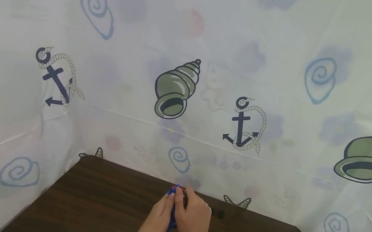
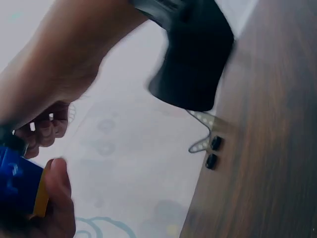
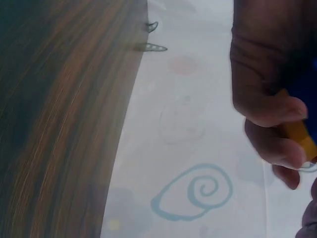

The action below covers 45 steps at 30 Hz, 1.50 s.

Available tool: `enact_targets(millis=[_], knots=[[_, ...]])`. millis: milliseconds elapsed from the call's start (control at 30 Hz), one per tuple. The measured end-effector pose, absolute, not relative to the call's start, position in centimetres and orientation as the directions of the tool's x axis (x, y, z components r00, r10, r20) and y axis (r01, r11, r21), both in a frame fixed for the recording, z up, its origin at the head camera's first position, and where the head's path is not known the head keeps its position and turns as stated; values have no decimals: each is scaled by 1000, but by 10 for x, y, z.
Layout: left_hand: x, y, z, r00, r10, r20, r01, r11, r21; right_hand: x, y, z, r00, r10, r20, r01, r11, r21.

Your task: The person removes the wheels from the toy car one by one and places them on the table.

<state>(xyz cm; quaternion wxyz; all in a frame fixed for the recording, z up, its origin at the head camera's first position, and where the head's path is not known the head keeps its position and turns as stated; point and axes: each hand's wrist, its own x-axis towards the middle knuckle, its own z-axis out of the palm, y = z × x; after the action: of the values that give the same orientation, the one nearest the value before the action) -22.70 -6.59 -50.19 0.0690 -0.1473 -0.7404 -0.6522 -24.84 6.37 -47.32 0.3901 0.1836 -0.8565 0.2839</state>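
Note:
Both hands hold a blue object, perhaps a toy, with a yellow edge and some red, above the far part of the table. In the head view my left hand [image 1: 157,214] grips its left side and my right hand [image 1: 194,215] its right side. The blue object [image 1: 172,217] shows between them, mostly covered. A thumb lies against its yellow edge [image 2: 42,191] in the left wrist view. Fingers [image 3: 277,109] press on the yellow part [image 3: 299,139] in the right wrist view. Its exact kind cannot be told.
Two small black pieces [image 2: 216,143] lie on the dark wooden table [image 1: 101,200] near its far edge, right of the hands. A white cloth [image 1: 139,42] printed with shells and anchors hangs behind the table and at both sides. A black wrist device [image 2: 193,59] is on the right arm.

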Motion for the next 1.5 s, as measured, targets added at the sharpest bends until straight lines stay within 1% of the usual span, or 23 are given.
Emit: enact_targets(millis=[67,133,267,400,500,700,867,967,1100,1200,1267,1300,1400,1500], knots=[[-228,-66,-502,-949,72,307,315,135,940,-250,63,-472,-638,-126,759,-515,803,-300],[-228,-67,-501,-948,47,314,318,163,934,-251,62,-470,-639,-155,753,-511,818,-265],[-228,-71,-498,-950,72,304,312,190,931,-255,64,-467,-588,-229,776,-538,827,-164],[-226,-78,-492,-954,125,273,294,205,934,-260,66,-466,-510,-295,808,-605,791,-93],[-227,-82,-489,-949,163,269,299,207,931,-263,66,-467,-465,-304,831,-655,750,-91],[-228,-81,-489,-922,223,316,362,213,907,-265,68,-473,-402,-246,882,-709,693,-130],[-225,-77,-489,-916,251,314,368,213,905,-266,71,-478,-344,-205,916,-740,660,-130],[-224,-75,-488,-910,272,312,373,208,904,-266,72,-481,-330,-187,925,-754,642,-139],[-222,-74,-486,-904,288,315,379,203,903,-265,74,-483,-346,-175,922,-764,623,-169],[-222,-73,-486,-905,285,316,377,194,906,-263,75,-485,-375,-176,910,-763,616,-196],[-222,-72,-488,-907,286,310,368,180,912,-262,75,-485,-408,-175,896,-755,616,-224],[-223,-72,-490,-910,296,289,342,146,928,-260,75,-486,-432,-165,887,-751,610,-253],[-225,-75,-495,-920,345,188,190,-27,981,-255,73,-486,-542,-120,832,-740,537,-405],[-227,-79,-501,-919,382,100,29,-186,982,-249,67,-483,-637,-100,765,-711,459,-532]])
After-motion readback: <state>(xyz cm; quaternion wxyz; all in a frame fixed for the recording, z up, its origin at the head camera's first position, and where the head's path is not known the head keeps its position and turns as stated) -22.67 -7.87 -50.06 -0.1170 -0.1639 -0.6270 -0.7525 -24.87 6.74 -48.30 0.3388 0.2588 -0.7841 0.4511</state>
